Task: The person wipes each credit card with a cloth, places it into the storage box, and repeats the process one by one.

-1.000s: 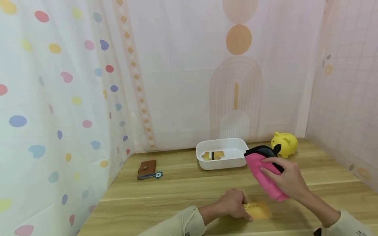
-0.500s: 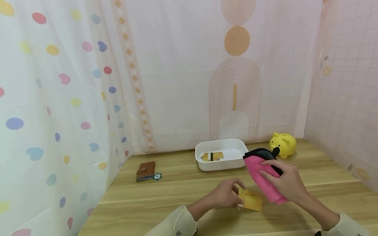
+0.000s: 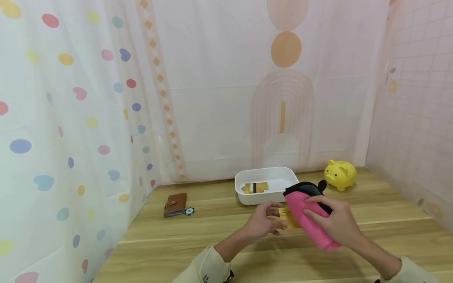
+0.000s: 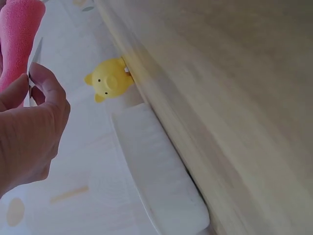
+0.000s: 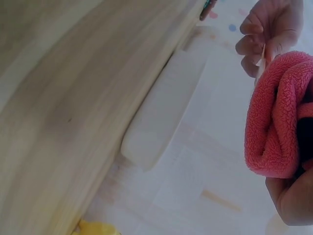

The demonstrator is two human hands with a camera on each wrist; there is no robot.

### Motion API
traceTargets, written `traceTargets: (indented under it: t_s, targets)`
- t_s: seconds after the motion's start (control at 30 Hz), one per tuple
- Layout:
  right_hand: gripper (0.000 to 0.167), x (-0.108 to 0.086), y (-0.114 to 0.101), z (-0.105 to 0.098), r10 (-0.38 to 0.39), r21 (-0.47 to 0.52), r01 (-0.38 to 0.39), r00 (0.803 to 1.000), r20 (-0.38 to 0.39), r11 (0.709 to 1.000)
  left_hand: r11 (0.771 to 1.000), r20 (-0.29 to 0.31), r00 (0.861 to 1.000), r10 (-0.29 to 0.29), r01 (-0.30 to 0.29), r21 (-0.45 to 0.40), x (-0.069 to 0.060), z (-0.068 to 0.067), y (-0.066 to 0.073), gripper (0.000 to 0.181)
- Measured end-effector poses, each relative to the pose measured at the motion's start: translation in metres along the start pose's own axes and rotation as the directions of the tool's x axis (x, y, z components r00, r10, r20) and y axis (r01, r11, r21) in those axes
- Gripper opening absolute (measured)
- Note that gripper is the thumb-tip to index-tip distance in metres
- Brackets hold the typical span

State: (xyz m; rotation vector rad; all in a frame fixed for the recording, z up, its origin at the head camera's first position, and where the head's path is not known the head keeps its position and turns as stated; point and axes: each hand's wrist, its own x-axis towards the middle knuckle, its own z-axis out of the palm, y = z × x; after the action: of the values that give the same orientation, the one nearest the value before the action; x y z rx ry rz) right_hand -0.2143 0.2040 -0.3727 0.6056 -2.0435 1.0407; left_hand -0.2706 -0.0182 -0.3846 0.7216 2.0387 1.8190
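Observation:
My left hand (image 3: 259, 223) pinches a gold card (image 3: 289, 219) by its left edge, above the table. The card's right part is hidden behind a folded pink fleece cloth (image 3: 308, 220) with a black, rounded flap at its top. My right hand (image 3: 336, 221) grips this cloth from the right, thumb on the pink side. In the left wrist view, the card (image 4: 37, 50) shows edge-on between thumb and fingers, beside the pink cloth (image 4: 18, 34). Thick rolled folds of the cloth (image 5: 274, 122) fill the right of the right wrist view.
Behind the hands stands a white tray (image 3: 265, 199) with gold card pieces (image 3: 255, 187) inside. A yellow piggy bank (image 3: 341, 174) is at the back right. On the left lie a brown wallet (image 3: 175, 204) and a poker chip (image 3: 189, 211) on the wooden table (image 3: 159, 247).
My left hand has lifted the gold card off the table and carried it up and slightly left, against or behind the cloth. The right hand has shifted slightly left with the cloth.

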Motion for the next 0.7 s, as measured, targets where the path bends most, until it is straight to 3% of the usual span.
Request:
traceTargets:
  t_s: [0.3, 0.47, 0.7]
  targets:
    - [0.031, 0.002, -0.003, 0.007, -0.016, -0.005, 0.016, 1.000, 0.014, 1.000, 0.993, 0.031, 0.997, 0.066, -0.063, -0.095, -0.002, 0.000, 0.002, 0.046]
    - [0.031, 0.004, -0.004, 0.011, -0.051, -0.023, 0.052, 0.998, 0.022, 0.998, 0.992, 0.026, 0.994, 0.109, -0.108, -0.061, -0.003, 0.002, 0.006, 0.048]
    - [0.033, 0.004, -0.002, 0.011, -0.060, -0.056, 0.060, 0.998, 0.009, 0.997, 0.985, -0.032, 0.984, 0.173, -0.172, 0.017, -0.006, 0.006, 0.009, 0.043]
